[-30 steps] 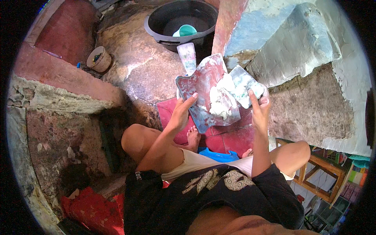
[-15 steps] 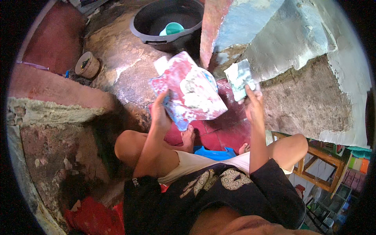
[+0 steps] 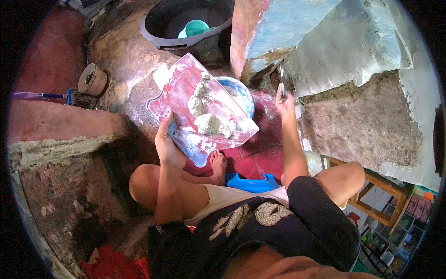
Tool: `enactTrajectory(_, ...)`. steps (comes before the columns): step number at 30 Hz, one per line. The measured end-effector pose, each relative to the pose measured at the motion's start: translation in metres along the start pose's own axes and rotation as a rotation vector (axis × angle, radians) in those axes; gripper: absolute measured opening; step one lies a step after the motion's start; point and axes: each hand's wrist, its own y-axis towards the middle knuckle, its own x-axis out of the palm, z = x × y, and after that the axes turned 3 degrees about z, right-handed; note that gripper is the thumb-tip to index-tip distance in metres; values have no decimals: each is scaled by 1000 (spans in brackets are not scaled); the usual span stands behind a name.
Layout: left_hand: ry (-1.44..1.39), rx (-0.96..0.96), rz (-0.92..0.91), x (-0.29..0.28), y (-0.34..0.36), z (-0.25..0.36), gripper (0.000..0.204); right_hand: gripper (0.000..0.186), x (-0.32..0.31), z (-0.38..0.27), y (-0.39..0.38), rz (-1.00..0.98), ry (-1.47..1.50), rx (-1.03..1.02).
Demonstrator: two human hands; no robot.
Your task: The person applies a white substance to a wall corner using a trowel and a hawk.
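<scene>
My left hand grips the near-left edge of a pink board with blue, plaster-smeared edges, tilted in front of me. Lumps of wet grey-white plaster lie on its face. My right hand is closed round a flat scraper, seen nearly edge-on beside the wall. Behind the board, partly covered by it, stands a blue-and-white basin with pale material inside. To the right, the wall has smooth grey plaster above a rough brownish patch.
A black tub holding a green dipper stands at the far side. On the left are a beige bucket and a brush. A blue plastic stool sits between my feet; a wooden frame stands at right.
My left hand has moved the board to the left, uncovering more of the basin. The scraper has turned from face-on to edge-on as my right hand shifted slightly left.
</scene>
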Motion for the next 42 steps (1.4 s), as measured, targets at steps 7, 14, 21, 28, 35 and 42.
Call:
enactTrajectory(7,-8,-18,-8,8,2,-3,28,20,23,-7,20,19,112,-48)
enactTrajectory(14,18,-25,-24,8,5,-7,29,22,24,-20,32,-1,180,-13)
enactTrajectory(21,27,-38,2,11,5,-9,26,24,15,-31,19,-104,423,-34)
enactTrajectory(28,68,-26,-2,5,0,-6,26,23,9,-11,-34,8,495,116)
enactTrajectory(35,29,-23,43,16,-3,-8,23,20,25,-11,11,107,188,-3)
enactTrajectory(42,41,-47,12,7,0,-8,22,18,34,-2,33,84,208,-42)
